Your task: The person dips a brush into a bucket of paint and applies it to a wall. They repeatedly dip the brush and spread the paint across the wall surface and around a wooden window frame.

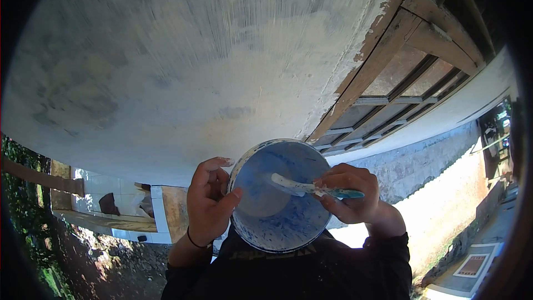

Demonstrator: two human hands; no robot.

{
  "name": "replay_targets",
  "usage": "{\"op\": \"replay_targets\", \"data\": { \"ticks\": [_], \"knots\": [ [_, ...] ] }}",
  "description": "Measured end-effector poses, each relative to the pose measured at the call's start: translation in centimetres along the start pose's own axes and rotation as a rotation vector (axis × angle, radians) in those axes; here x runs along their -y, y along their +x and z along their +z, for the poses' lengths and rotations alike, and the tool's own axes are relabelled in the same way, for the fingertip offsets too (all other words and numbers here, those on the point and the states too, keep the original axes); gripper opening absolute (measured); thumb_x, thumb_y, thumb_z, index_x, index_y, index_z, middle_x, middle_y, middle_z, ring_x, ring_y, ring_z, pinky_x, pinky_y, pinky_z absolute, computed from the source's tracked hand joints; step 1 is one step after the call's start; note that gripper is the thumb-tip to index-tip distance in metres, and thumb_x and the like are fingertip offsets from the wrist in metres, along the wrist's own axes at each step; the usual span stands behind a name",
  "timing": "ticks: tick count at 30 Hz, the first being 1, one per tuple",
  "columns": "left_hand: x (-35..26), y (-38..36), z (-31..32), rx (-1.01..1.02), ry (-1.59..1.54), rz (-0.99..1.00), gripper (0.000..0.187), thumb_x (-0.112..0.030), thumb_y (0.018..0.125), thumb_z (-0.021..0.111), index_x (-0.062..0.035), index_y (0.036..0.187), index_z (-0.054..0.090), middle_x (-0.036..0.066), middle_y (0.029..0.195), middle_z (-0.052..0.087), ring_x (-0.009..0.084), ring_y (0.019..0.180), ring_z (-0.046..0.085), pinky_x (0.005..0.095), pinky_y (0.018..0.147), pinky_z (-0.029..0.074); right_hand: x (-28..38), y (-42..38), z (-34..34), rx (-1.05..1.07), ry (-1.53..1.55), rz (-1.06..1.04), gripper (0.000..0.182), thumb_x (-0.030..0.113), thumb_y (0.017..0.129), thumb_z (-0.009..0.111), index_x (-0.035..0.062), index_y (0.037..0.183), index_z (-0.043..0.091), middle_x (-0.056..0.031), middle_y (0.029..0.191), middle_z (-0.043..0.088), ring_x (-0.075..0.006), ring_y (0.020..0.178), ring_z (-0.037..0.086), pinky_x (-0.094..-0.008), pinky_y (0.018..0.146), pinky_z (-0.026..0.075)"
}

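Note:
My left hand [214, 200] grips the left rim of a paint bucket [280, 236], its thumb over the edge and its fingers on the outside. The bucket's inside is smeared with blue and white, and a pale patch shows at its bottom. My right hand [352, 191] is closed on a paintbrush [288, 183] at the bucket's right rim. The brush's white, paint-covered part reaches over the bucket opening, while a teal end sticks out past my fingers. I cannot make out its bristles clearly.
Ahead stands a wall [222, 72] with streaky white paint and grey patches. Along its right side runs a wooden window frame [383, 61] with panes. A tiled ledge [100, 194] lies to the left, and sunlit ground [438, 205] to the right.

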State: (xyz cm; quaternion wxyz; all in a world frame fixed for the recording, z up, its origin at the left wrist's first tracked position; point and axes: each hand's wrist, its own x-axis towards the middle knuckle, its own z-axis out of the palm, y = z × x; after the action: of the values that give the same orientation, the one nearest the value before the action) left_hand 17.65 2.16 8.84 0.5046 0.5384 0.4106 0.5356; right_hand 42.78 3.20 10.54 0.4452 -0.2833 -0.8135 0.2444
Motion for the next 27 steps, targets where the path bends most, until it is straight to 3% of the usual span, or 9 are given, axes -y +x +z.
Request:
{"op": "replay_targets", "data": {
  "ticks": [5, 7, 11, 12, 16, 19, 23, 25, 27],
  "knots": [
    [1.1, -0.6, -0.3, -0.055, 0.019, -0.015, 0.043, 0.004, 0.071, 0.057, 0.0001, 0.111, 0.042, 0.0, 0.071, 0.042, 0.004, 0.064, 0.039, 0.0168, 0.056, 0.032, -0.3, -0.7, 1.3, 0.035, -0.087, -0.097, 0.018, 0.002, 0.07, 0.066, -0.0011, 0.086, 0.058, -0.0123, 0.074, 0.061, -0.0186, 0.058, 0.061, -0.0249, 0.048, 0.046],
    [1.7, -0.9, -0.7, -0.073, 0.037, -0.019, 0.043, 0.004, 0.071, 0.058, 0.0001, 0.111, 0.043, -0.001, 0.07, 0.041, 0.0042, 0.065, 0.038, 0.017, 0.057, 0.031, -0.4, -1.3, 1.8, -0.086, 0.15, 0.114, 0.018, 0.001, 0.071, 0.066, -0.0007, 0.086, 0.058, -0.0126, 0.075, 0.061, -0.0189, 0.06, 0.061, -0.0251, 0.05, 0.047],
    [2.3, -1.6, -1.0, -0.137, 0.054, -0.044, 0.044, 0.002, 0.07, 0.058, 0.0002, 0.11, 0.043, -0.001, 0.07, 0.04, 0.005, 0.065, 0.036, 0.0174, 0.058, 0.029, -0.9, -1.6, 3.1, -0.014, 0.029, 0.062, 0.018, 0.002, 0.072, 0.065, 0.0, 0.088, 0.058, -0.0125, 0.076, 0.062, -0.0177, 0.061, 0.061, -0.0253, 0.05, 0.046],
    [2.3, -1.6, -1.0, -0.167, 0.038, -0.069, 0.044, 0.002, 0.069, 0.058, 0.0003, 0.11, 0.043, -0.001, 0.07, 0.04, 0.0052, 0.065, 0.036, 0.0175, 0.058, 0.029, -1.0, -1.8, 3.2, -0.1, 0.161, 0.191, 0.017, 0.002, 0.072, 0.066, -0.0007, 0.087, 0.058, -0.0123, 0.074, 0.061, -0.0193, 0.059, 0.06, -0.0253, 0.05, 0.045],
    [2.5, -1.7, -1.0, -0.167, 0.08, -0.015, 0.044, 0.003, 0.069, 0.057, 0.0003, 0.111, 0.043, -0.001, 0.07, 0.04, 0.0054, 0.065, 0.036, 0.0177, 0.058, 0.029, -1.2, -2.0, 3.2, -0.114, 0.081, 0.096, 0.017, 0.002, 0.072, 0.066, -0.001, 0.087, 0.058, -0.0128, 0.074, 0.06, -0.0192, 0.059, 0.06, -0.0253, 0.05, 0.045],
    [2.3, -1.4, -0.6, -0.19, 0.05, -0.026, 0.044, 0.003, 0.069, 0.056, 0.0003, 0.11, 0.043, -0.001, 0.069, 0.04, 0.0054, 0.064, 0.036, 0.0175, 0.058, 0.029, -1.5, -2.6, 3.0, -0.266, 0.345, 0.319, 0.016, 0.002, 0.075, 0.063, -0.0024, 0.088, 0.056, -0.012, 0.075, 0.061, -0.015, 0.06, 0.06, -0.0248, 0.051, 0.046],
    [3.2, -1.2, -0.2, -0.197, 0.094, -0.024, 0.044, 0.004, 0.068, 0.056, 0.0001, 0.11, 0.044, -0.002, 0.068, 0.038, 0.0048, 0.063, 0.036, 0.0174, 0.057, 0.029, -1.7, -2.9, 3.0, -0.26, 0.023, 0.125, 0.013, 0.001, 0.076, 0.062, -0.0026, 0.086, 0.055, -0.0096, 0.073, 0.06, -0.0119, 0.062, 0.058, -0.0228, 0.054, 0.045],
    [3.7, -1.2, 0.0, -0.207, 0.083, -0.04, 0.045, 0.004, 0.068, 0.055, 0.0001, 0.11, 0.044, -0.002, 0.067, 0.038, 0.0047, 0.063, 0.035, 0.0173, 0.057, 0.028, -2.0, -3.5, 3.2, -0.459, 0.397, 0.378, 0.012, 0.002, 0.077, 0.062, -0.0022, 0.086, 0.054, -0.0083, 0.073, 0.059, -0.0103, 0.063, 0.057, -0.0216, 0.056, 0.044],
    [3.7, -1.1, 0.2, -0.222, 0.059, -0.052, 0.044, 0.004, 0.068, 0.055, -0.0009, 0.111, 0.044, -0.002, 0.067, 0.036, 0.0044, 0.062, 0.035, 0.0172, 0.056, 0.028, -2.2, -4.3, 3.1, -0.435, 0.254, 0.382, 0.011, 0.001, 0.077, 0.062, -0.0015, 0.083, 0.054, -0.0089, 0.072, 0.059, -0.0109, 0.063, 0.058, -0.0219, 0.056, 0.044]
  ]
}}
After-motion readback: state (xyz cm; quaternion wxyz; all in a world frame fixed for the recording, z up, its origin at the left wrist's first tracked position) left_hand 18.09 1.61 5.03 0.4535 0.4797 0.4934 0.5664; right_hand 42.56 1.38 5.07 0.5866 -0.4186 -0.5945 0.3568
